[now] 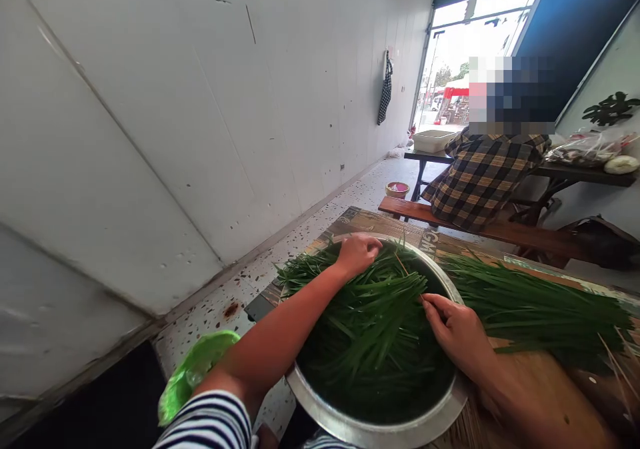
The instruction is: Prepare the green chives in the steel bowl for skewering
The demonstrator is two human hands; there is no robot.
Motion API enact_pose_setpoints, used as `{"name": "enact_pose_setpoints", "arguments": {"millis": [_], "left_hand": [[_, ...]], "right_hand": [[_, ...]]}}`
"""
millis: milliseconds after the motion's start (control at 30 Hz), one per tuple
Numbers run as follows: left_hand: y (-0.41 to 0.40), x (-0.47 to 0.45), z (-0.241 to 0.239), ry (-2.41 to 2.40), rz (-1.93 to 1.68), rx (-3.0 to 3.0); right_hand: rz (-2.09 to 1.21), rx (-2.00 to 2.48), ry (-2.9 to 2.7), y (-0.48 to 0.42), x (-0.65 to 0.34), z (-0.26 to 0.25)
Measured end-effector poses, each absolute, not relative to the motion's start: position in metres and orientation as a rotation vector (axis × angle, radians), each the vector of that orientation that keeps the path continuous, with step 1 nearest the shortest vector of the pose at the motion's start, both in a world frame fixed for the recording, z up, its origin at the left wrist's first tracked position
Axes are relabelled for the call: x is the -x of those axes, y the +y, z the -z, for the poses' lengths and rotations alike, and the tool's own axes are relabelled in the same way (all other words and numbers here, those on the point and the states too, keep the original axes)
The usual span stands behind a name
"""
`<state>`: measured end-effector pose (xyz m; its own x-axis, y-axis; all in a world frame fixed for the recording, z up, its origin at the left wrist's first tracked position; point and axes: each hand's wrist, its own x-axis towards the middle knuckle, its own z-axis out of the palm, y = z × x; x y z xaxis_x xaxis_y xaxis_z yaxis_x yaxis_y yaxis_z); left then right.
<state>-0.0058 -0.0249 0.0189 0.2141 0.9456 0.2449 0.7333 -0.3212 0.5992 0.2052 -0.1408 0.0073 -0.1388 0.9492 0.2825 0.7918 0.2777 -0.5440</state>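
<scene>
A wide metal basin in front of me holds many long green chives. My right hand is at the basin's right side, thumb and fingers pinched on the end of a thin wooden skewer. The skewer seems to run through a gathered bunch of chives; its middle is hidden by the leaves. My left hand reaches across to the far side of the basin, over the leaves. Its fingers are curled closed, and what they hold is hidden. More chives lie in a pile on the wooden table, right of the basin.
Loose thin sticks lie at the table's right end. A green-lined bin stands on the floor at left, by the white wall. Beyond the table, a person in a plaid shirt sits on a wooden bench.
</scene>
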Motion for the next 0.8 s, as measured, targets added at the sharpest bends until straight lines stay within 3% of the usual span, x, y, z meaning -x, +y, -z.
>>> {"name": "enact_pose_setpoints", "arguments": {"millis": [233, 533, 800], "left_hand": [[-0.024, -0.005, -0.012, 1.612, -0.602, -2.12], [-0.024, -0.009, -0.016, 1.643, -0.703, -2.061], [-0.031, -0.01, -0.023, 1.332, -0.796, -1.885]], "right_hand": [[-0.352, 1.543, -1.991, -0.14, -0.204, -0.01], [-0.356, 1.557, -1.996, -0.14, -0.203, -0.009], [-0.377, 1.563, -1.991, -0.139, -0.204, -0.007]]}}
